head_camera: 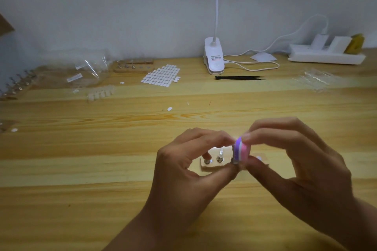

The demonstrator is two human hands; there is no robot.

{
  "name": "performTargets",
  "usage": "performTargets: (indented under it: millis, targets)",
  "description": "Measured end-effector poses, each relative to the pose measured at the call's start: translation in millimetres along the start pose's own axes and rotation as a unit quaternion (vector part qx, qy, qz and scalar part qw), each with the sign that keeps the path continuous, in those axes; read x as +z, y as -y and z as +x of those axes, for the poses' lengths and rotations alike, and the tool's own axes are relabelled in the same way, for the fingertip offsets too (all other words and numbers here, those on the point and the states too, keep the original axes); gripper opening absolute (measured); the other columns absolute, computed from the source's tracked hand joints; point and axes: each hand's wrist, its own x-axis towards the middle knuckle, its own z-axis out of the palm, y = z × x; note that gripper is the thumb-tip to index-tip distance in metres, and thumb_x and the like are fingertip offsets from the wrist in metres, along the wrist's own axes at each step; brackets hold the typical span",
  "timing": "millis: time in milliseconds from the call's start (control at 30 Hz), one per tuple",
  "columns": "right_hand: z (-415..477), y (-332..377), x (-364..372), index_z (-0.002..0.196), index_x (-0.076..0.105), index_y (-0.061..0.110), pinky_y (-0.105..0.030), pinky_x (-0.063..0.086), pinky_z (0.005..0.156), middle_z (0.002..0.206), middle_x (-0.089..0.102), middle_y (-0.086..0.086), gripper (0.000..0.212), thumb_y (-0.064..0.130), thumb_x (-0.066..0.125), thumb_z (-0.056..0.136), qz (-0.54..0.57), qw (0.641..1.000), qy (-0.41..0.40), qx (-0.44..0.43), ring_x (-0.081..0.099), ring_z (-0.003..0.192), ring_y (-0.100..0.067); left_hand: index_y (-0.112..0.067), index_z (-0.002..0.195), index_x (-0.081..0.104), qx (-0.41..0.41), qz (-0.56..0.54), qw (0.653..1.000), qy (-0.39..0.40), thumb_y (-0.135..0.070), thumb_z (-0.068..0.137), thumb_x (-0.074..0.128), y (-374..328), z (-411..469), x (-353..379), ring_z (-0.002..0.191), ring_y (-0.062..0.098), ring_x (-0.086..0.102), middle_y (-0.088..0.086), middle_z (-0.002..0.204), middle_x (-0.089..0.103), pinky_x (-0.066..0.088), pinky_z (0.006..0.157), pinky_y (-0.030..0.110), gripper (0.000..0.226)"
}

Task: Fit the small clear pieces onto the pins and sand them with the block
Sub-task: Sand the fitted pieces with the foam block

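A small wooden base (212,166) with metal pins lies on the table near the front middle. One pin (220,156) carries a small clear piece. My right hand (302,161) pinches a purple, white and pink sanding block (241,151) between thumb and forefinger. My left hand (189,165) pinches something small right against the block; what it holds is hidden by my fingertips. Both hands hover just above the base, meeting at the block.
At the back stand a white clip lamp (214,57), a power strip (326,56), black tweezers (239,77), a sheet of white oval stickers (161,76), another pin holder (133,66), plastic bags (81,69) and clear pieces (101,92). More pins (17,85) line the far left.
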Motion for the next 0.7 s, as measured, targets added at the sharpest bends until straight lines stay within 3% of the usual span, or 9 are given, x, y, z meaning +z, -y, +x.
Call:
performTargets:
  millis: [133,233,367,533,700]
  targets:
    - [-1.4,-11.8,-1.7,0.107,0.065,0.012,-0.029,0.052,0.085,0.103,0.066,-0.005,0.018,0.01,0.067,0.09,-0.06,0.998,0.029,0.02,0.064,0.101,-0.015,-0.024,0.094,0.075,-0.023,-0.011,1.0,-0.01,-0.011,0.064,0.087,3.6,-0.7,-2.8,0.08,0.005,0.062,-0.015,0.09,0.07,0.047,0.068,0.014,0.035]
    - [0.2,-8.9,-1.1,0.108,0.062,0.018,-0.018,0.047,0.085,0.104,0.065,0.001,0.022,0.011,0.068,0.088,-0.03,0.999,0.008,0.028,0.062,0.102,-0.008,-0.023,0.095,0.075,-0.031,-0.014,0.999,-0.003,-0.013,0.064,0.086,3.6,0.8,-3.3,0.082,0.006,0.063,-0.014,0.09,0.071,0.048,0.068,0.016,0.035]
    - [-5.7,-1.4,1.7,0.111,0.062,0.014,-0.021,0.046,0.09,0.108,0.062,0.002,0.025,0.009,0.071,0.089,-0.042,0.999,0.005,-0.014,0.063,0.104,-0.011,-0.021,0.096,0.075,-0.005,-0.011,1.0,0.019,-0.014,0.068,0.086,0.0,-0.6,-0.3,0.084,0.007,0.064,-0.014,0.091,0.071,0.051,0.066,0.022,0.031]
    - [-1.3,-8.6,-0.2,0.109,0.063,0.014,-0.016,0.047,0.085,0.106,0.065,-0.002,0.023,0.008,0.068,0.087,-0.021,0.999,0.008,0.031,0.063,0.101,-0.009,-0.02,0.092,0.074,-0.034,-0.023,0.999,0.01,-0.006,0.065,0.087,3.0,0.9,-3.9,0.083,0.009,0.063,-0.012,0.089,0.07,0.05,0.066,0.019,0.033]
    - [-3.7,-11.2,-2.7,0.111,0.065,0.014,-0.028,0.051,0.087,0.108,0.066,-0.004,0.026,0.006,0.07,0.086,-0.053,0.998,0.014,0.016,0.066,0.103,-0.016,-0.023,0.094,0.073,-0.012,-0.026,1.0,0.009,-0.009,0.065,0.087,1.2,-0.5,-3.1,0.08,0.006,0.062,-0.015,0.091,0.069,0.05,0.065,0.019,0.035]
